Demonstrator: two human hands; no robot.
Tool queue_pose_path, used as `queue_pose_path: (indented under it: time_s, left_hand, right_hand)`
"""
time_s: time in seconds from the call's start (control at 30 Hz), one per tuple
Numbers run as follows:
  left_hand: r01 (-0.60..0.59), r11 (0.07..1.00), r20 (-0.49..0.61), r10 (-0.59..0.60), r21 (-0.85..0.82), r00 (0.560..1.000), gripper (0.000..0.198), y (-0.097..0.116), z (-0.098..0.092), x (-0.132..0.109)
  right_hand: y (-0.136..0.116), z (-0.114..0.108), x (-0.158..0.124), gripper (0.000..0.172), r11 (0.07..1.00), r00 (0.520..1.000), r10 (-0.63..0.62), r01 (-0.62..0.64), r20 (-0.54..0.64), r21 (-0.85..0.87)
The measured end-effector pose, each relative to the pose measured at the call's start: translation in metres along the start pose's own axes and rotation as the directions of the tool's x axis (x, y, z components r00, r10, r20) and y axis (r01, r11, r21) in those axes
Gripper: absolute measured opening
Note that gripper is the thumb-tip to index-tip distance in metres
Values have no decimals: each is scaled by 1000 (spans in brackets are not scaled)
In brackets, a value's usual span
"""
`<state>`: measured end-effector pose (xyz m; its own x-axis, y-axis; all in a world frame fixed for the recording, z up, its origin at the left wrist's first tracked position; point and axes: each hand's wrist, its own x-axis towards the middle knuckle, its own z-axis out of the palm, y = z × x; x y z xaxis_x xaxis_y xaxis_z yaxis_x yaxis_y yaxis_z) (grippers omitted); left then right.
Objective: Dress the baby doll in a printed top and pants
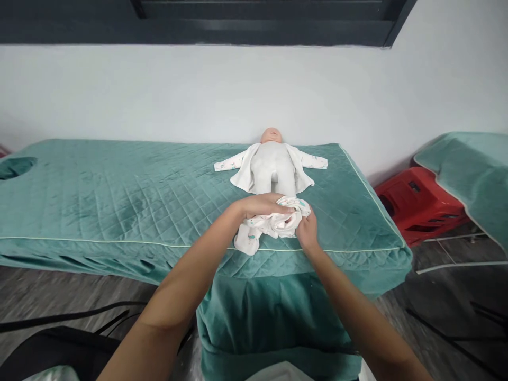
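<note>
A baby doll lies on its back on the green quilted bed, head toward the wall. An open white printed jacket is spread under it, sleeves out to both sides. Below the doll's legs, both hands bunch up a pair of small white printed trousers. My left hand lies over the top of the bunched cloth with fingers closed on it. My right hand grips the cloth's right edge. The doll's feet are hidden behind the cloth and hands.
The bed runs along a white wall, with a face hole at its far left. A red plastic stool lies on the floor at the right, beside another green-covered bed. Dark cables cross the floor at lower left.
</note>
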<state>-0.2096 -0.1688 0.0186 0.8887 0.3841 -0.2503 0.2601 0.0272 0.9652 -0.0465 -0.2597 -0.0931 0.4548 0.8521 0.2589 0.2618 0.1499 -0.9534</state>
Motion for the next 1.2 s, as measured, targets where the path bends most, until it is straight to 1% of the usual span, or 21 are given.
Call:
queue_pose_path:
  time_s: [0.07, 0.1, 0.17, 0.23, 0.3, 0.37, 0.43, 0.5, 0.53, 0.6, 0.67, 0.73, 0.8, 0.9, 0.93, 1.07, 1.13, 1.2]
  left_hand:
    - [23, 988, 32, -19, -150, 999, 45, -3, -7, -2]
    - [26, 983, 21, -23, -184, 1000, 49, -5, -10, -3]
    - [-2, 982, -47, -7, -191, 999, 51, -8, -17, -1]
    - [-67, 986, -124, 48, -151, 991, 45, -9, -23, 5]
    - [-132, 986, -178, 114, -97, 977, 41, -9, -28, 12]
    - [-156, 987, -178, 150, -24, 973, 44, -6, -31, 18]
    - [-154, 985, -122, 162, 78, 979, 54, -4, -32, 19]
    - [-147, 969, -68, 163, 198, 984, 67, -2, -31, 17]
    - [-133, 958, -64, 154, 254, 986, 71, -2, -30, 15]
    - [-71, 933, -114, 119, 353, 986, 70, -3, -26, 13]
    - [0, 899, -202, 99, 437, 974, 62, -5, -22, 15]
    - [26, 856, -266, 131, 516, 955, 56, -7, -20, 20]
    - [22, 811, -297, 188, 584, 936, 51, -7, -19, 26]
    - [12, 787, -324, 241, 617, 915, 47, -6, -16, 31]
    - [2, 790, -329, 253, 613, 910, 47, -7, -14, 31]
    - [-26, 792, -325, 281, 610, 903, 53, -15, 0, 27]
    - [0, 777, -354, 286, 629, 890, 53, -23, 6, 26]
    - [59, 758, -418, 292, 649, 860, 53, -30, 8, 29]
  right_hand:
    - [0, -2, 10, 12, 999, 999, -32, 32, -5, -32]
    - [0, -3, 14, 9, 997, 999, -52, 52, -1, -54]
    - [1, -6, 24, 7, 993, 997, -79, 79, 7, -91]
    - [3, -7, 34, 9, 992, 996, -89, 89, 7, -90]
    - [5, -8, 45, 11, 994, 996, -90, 91, 18, -54]
    - [6, -9, 56, 13, 996, 995, -88, 89, 43, -16]
    - [6, -11, 67, 18, 996, 994, -85, 85, 75, 0]
    - [5, -13, 75, 19, 997, 992, -83, 83, 99, -1]
    - [5, -14, 78, 18, 997, 991, -80, 81, 107, -4]
    - [6, -14, 81, 16, 997, 990, -73, 75, 119, -13]
    - [10, -13, 81, 14, 997, 989, -76, 79, 130, -16]
    - [16, -12, 82, 14, 996, 987, -91, 93, 131, -10]
    - [25, -10, 85, 18, 995, 989, -96, 94, 116, 22]
    - [35, -9, 91, 23, 992, 992, -74, 63, 104, 111]
    - [37, -10, 93, 24, 991, 991, -91, 80, 102, 111]
    - [35, -10, 106, 26, 963, 960, -257, 264, 107, -54]
    - [33, -9, 115, 25, 951, 953, -280, 292, 119, -99]
    - [31, -6, 125, 23, 944, 949, -288, 304, 131, -127]
